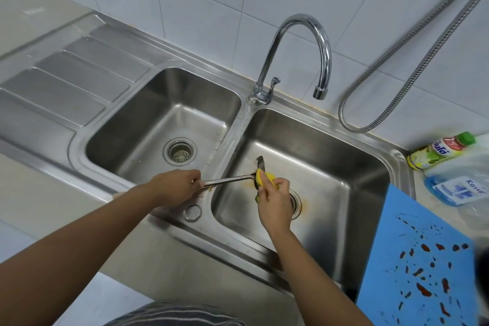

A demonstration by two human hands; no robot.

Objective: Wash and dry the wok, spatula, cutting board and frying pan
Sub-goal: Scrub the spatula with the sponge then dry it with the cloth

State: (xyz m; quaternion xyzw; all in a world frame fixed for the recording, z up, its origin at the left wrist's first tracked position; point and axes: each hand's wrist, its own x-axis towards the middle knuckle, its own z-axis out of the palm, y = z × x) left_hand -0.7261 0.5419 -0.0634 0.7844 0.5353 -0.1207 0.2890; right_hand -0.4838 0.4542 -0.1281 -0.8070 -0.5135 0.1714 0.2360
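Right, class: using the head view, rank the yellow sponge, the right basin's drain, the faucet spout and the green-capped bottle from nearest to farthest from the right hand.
1. Yellow sponge, gripped in the right hand.
2. Right basin's drain, just beneath the hand.
3. Faucet spout, up behind the basin.
4. Green-capped bottle, on the far right counter.

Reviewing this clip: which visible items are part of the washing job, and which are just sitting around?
In use: spatula, sponge, left hand, right hand, stained cutting board, right basin.
Lying about: green-capped bottle, blue pouch, metal hose.
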